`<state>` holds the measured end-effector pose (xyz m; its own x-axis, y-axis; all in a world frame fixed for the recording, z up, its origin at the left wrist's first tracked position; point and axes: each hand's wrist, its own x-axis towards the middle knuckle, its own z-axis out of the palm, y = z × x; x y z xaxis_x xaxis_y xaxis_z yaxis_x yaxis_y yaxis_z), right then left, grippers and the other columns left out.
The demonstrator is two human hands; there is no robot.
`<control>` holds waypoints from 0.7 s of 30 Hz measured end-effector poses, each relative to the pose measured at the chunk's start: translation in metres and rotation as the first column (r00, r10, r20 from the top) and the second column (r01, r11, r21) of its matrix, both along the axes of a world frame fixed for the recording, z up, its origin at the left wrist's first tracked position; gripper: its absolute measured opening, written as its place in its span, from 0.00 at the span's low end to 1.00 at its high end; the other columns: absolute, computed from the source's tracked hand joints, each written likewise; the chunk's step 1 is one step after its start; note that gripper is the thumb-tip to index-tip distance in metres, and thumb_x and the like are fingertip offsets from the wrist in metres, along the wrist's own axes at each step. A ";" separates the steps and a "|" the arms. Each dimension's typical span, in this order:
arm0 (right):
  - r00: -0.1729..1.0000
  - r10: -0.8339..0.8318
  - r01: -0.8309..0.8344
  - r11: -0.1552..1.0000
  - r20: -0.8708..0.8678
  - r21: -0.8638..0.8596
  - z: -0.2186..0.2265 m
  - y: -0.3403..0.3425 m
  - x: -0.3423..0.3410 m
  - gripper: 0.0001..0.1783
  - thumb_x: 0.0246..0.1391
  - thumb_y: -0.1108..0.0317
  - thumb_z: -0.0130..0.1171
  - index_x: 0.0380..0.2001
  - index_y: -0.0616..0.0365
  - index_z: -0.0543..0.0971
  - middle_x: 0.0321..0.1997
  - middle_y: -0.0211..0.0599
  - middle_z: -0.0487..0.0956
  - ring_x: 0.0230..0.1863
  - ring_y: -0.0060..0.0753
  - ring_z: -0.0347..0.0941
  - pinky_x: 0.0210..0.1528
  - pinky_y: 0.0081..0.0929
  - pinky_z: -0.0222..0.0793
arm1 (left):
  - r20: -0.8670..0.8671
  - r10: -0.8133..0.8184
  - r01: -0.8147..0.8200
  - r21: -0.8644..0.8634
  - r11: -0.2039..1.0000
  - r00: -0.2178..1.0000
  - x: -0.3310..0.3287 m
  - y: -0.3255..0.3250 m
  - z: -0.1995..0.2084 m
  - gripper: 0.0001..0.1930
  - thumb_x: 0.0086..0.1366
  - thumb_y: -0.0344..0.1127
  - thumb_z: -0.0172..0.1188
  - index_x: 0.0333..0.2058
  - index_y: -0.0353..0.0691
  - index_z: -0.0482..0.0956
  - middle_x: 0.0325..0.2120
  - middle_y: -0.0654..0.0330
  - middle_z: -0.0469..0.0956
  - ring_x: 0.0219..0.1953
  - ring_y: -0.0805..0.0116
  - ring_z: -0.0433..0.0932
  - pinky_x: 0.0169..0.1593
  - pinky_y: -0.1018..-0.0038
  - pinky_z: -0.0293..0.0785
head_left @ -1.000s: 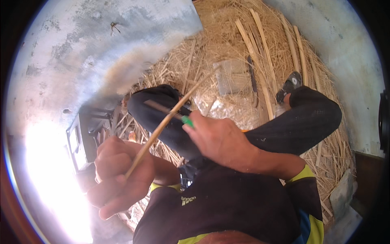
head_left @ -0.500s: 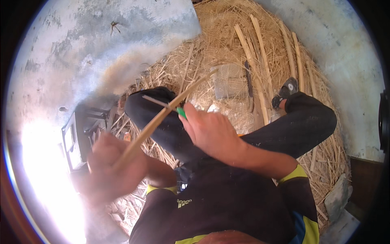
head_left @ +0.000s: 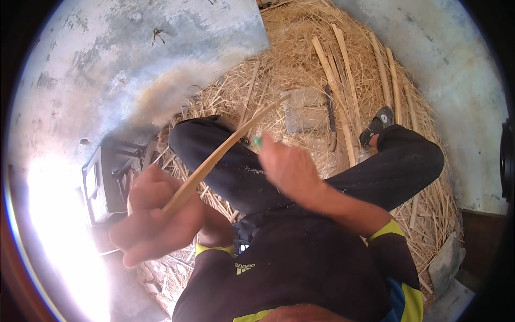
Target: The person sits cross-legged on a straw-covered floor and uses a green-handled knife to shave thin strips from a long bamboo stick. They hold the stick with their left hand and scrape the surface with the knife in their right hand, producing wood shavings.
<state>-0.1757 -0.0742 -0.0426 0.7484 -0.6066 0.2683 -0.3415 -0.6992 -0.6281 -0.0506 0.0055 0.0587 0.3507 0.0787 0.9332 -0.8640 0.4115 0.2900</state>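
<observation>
Black cloth with yellow-green trim makes up the short-sleeved shirt (head_left: pixel 316 268) at the bottom of the view. Above it, the left hand (head_left: pixel 163 217), slightly blurred, is closed around the lower end of a long, pale tan strip of wood or bamboo (head_left: pixel 214 155), its fingers curled and the strip coming out beside the thumb. The strip slants up and to the right, over one leg of the person's black trousers (head_left: pixel 399 166), to a thin tip. The right hand (head_left: pixel 289 166), also blurred, is clenched on a small bright green handle (head_left: pixel 258 141) that shows at its thumb side, just beside the strip; whatever it belongs to cannot be made out.

Beyond the folded legs lies a bed of straw-coloured shavings (head_left: pixel 289 43). On it are a grey rectangular block (head_left: pixel 303 115), a dark, narrow tool with a curved lower end (head_left: pixel 330 115), and several long pale strips (head_left: pixel 323 60). A dark shoe (head_left: pixel 381 122) is near them. Weathered blue-grey walls (head_left: pixel 102 70) rise on both sides.
</observation>
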 end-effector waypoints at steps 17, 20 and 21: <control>0.995 -0.078 0.078 0.997 -0.070 0.004 -0.064 -0.046 0.017 0.10 0.59 0.66 0.49 0.36 0.64 0.67 0.14 0.49 0.73 0.18 0.54 0.73 0.21 0.45 0.68 | -0.051 0.071 -0.076 -0.107 0.991 0.996 0.000 -0.005 -0.001 0.24 0.71 0.54 0.27 0.23 0.44 0.57 0.05 0.67 0.48 0.05 0.78 0.44 0.09 0.81 0.39; 0.985 -0.055 0.045 0.997 -0.165 -0.065 -0.054 -0.049 0.020 0.09 0.59 0.68 0.48 0.37 0.64 0.67 0.16 0.50 0.74 0.19 0.55 0.73 0.21 0.46 0.70 | 0.033 -0.043 0.044 -0.041 0.998 0.999 0.002 -0.003 -0.002 0.24 0.71 0.55 0.28 0.23 0.45 0.58 0.05 0.67 0.48 0.05 0.78 0.45 0.10 0.81 0.39; 0.994 -0.007 0.001 0.998 -0.107 -0.060 -0.039 -0.045 0.023 0.09 0.59 0.68 0.47 0.37 0.64 0.67 0.17 0.51 0.74 0.19 0.55 0.73 0.21 0.45 0.70 | 0.030 -0.062 0.063 -0.024 0.998 0.998 0.003 -0.001 -0.001 0.24 0.71 0.55 0.29 0.23 0.45 0.58 0.05 0.67 0.48 0.05 0.78 0.45 0.10 0.81 0.39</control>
